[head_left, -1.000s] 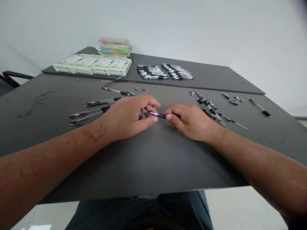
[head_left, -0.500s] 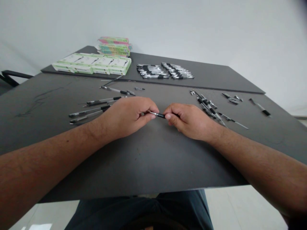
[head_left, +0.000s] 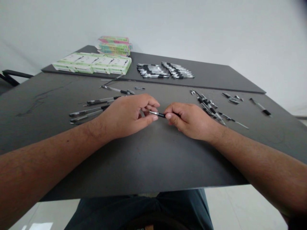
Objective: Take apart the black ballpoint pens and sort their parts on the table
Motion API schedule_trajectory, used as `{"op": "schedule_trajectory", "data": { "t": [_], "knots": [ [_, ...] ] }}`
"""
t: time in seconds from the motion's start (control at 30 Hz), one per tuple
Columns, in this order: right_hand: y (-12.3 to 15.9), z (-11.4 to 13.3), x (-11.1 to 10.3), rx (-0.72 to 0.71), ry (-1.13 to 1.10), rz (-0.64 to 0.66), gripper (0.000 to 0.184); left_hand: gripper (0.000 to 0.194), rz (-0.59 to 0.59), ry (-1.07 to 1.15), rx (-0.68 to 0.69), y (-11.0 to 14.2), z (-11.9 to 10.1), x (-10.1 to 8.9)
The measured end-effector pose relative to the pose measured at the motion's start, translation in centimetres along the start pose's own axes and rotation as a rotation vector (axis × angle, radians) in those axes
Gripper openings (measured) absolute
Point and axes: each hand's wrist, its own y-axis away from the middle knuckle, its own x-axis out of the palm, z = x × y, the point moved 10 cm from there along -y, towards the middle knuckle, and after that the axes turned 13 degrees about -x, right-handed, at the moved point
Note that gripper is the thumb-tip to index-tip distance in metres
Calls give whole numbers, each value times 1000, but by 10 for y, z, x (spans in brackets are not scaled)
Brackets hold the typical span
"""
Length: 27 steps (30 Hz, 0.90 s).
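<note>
A pen (head_left: 161, 115) with a black grip and a silvery tip lies level above the table, its tip toward the left. Closed round its rear part is my right hand (head_left: 189, 120), thumb and forefinger pinching the grip; the rest of the barrel is hidden in the palm. My left hand (head_left: 134, 115) surrounds the tip with thumb and fingers apart, and does not seem to grip it. Just beyond my left wrist lie several clear pens (head_left: 88, 111) with black grips. Past my right hand is a loose heap of pen parts (head_left: 208, 107).
Two rows of finished-looking pens (head_left: 153, 71) lie on the raised back board (head_left: 211, 72). White-green boxes (head_left: 92, 64) stand at the back left, with a stack of colourful boxes (head_left: 114, 46) behind. Small caps (head_left: 231, 98) and a single barrel (head_left: 260, 107) lie far right.
The fingers of my left hand have parted from the pen's tip, showing more of it. My right hand keeps its hold on the pen in nearly the same place.
</note>
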Motion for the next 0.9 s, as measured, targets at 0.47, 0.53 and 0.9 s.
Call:
{"op": "schedule_trajectory", "data": {
  "t": [0.47, 0.53, 0.9],
  "knots": [
    [0, -2, 0, 0, 5, -3, 24, 25, 2, -88, 33, 0, -5, 1],
    [0, -1, 0, -3, 6, -4, 24, 29, -14, -38, 34, 1, -5, -2],
    [0, -1, -1, -3, 6, -14, 27, 29, -55, -151, 50, 1, -11, -5]
  ]
}}
